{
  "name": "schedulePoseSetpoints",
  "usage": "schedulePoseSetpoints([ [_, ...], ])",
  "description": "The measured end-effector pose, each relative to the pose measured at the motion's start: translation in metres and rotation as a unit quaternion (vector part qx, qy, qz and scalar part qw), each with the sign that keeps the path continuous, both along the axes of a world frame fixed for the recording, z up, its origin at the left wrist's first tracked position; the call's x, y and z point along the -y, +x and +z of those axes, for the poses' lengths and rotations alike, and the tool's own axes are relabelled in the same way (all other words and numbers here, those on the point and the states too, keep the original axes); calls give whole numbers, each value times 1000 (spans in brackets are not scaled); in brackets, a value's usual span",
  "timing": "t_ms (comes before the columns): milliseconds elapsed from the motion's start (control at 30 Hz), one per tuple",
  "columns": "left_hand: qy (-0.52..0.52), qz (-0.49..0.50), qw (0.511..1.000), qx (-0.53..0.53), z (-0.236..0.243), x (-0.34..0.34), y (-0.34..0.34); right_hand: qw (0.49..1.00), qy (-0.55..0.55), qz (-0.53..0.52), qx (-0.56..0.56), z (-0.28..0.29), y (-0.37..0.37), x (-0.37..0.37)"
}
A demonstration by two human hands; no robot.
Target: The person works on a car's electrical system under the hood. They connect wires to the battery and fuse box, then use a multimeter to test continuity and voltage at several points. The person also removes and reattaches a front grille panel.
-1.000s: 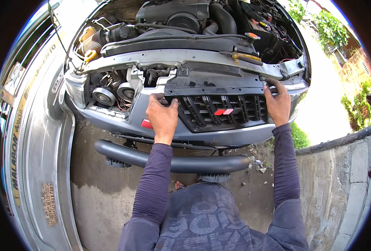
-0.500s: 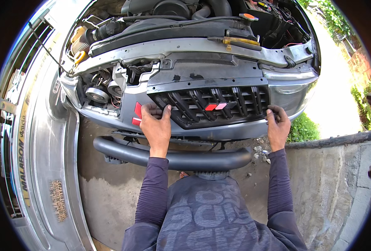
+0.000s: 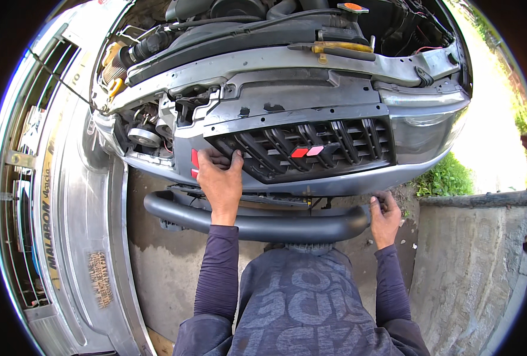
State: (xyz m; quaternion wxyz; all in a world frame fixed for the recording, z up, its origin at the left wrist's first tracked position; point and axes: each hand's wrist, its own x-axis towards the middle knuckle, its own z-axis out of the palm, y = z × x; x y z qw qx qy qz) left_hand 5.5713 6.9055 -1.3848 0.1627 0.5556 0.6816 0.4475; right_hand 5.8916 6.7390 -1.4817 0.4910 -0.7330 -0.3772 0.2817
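Observation:
A black slatted grille (image 3: 349, 145) sits at the front of a grey car with its bonnet open. My left hand (image 3: 219, 181) is closed at the grille's lower left edge, with the thumb over the slats and the fingers bent beside it. Red strips (image 3: 194, 158) stick out beside those fingers. On the slats in the middle are a red patch (image 3: 299, 153) and a pink patch (image 3: 315, 151). My right hand (image 3: 385, 221) is lower, beside the right end of a black tubular bar (image 3: 263, 228). Its fingers are curled towards the thumb; what they hold is too small to tell.
Yellow-handled pliers (image 3: 343, 50) lie on the metal crossmember above the grille. The right headlight (image 3: 421, 127) is in place; the left bay shows exposed parts. A silver vehicle panel (image 3: 88, 237) stands at the left, a concrete wall (image 3: 471, 261) at the right.
My right hand has come off the grille's right edge and dropped to beside the black bar's end. My left hand has stayed at the grille. The view has shifted slightly.

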Motion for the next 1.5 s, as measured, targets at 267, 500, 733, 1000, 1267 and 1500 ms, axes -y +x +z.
schedulePoseSetpoints([
  [267, -70, -10, 993, -95, 0, 27, 0, 987, -12, 110, 119, -14, -49, 7],
  [500, -182, -239, 942, 152, -2, 34, -3, 997, -59, 20, 44, -39, -64, -2],
  [733, -216, -240, 916, 239, 4, -1, 3, 989, -73, -46, 118, -41, -77, -8],
  [1000, -178, -222, 938, 199, -7, -8, 6, 980, -97, -89, 151, -32, -83, -13],
  [1267, -167, -231, 941, 184, -8, -4, 3, 987, -94, -92, 91, -24, -88, -12],
  [1500, -189, -239, 940, 151, 0, -6, 6, 989, -86, -52, 112, 16, -91, -23],
])
